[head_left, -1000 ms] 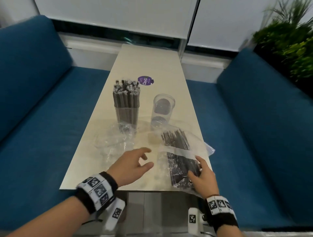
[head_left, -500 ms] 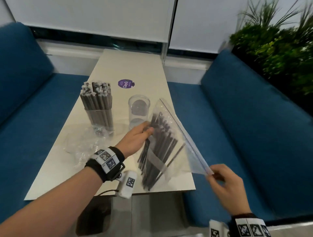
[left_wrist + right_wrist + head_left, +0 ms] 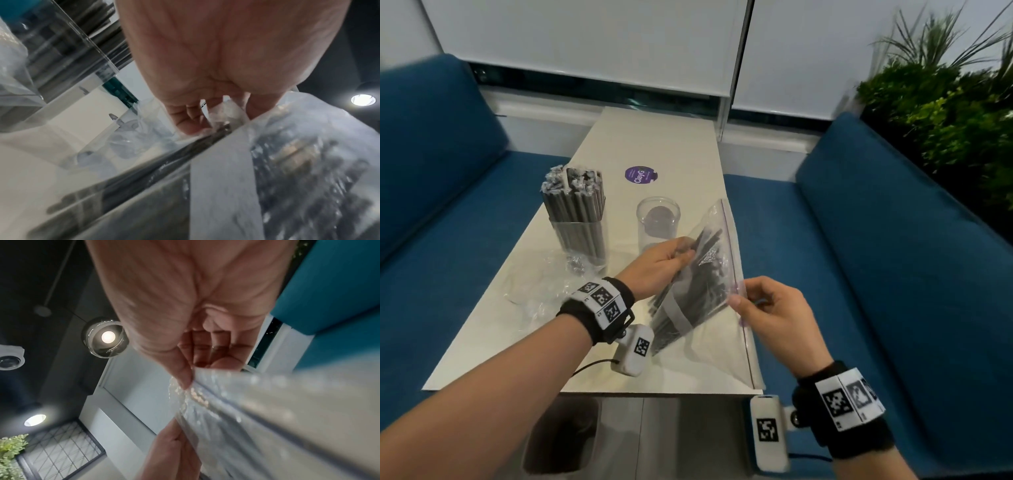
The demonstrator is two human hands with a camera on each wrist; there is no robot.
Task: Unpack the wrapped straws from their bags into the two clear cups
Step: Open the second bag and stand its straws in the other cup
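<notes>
bag [image 3: 700,274] of wrapped straws hangs tilted above the bench [image 3: 493,342], left hand [image 3: 661,265] pinching its 10 o'clock edge, right hand [image 3: 770,308] pinching the zip edge at 4 o'clock. empty cup [image 3: 658,221] stands just behind at 12, full cup [image 3: 578,219] at 10. risk, as i judge it: tearing the zip open abruptly could spill straws or knock the empty cup.

Both forearms are bare. Each wrist wears a black band [image 3: 840,416] carrying white panels printed with black square markers. A small white camera box [image 3: 635,349] with its own marker hangs under each band; a thin dark cable [image 3: 592,366] leaves the left one.
</notes>
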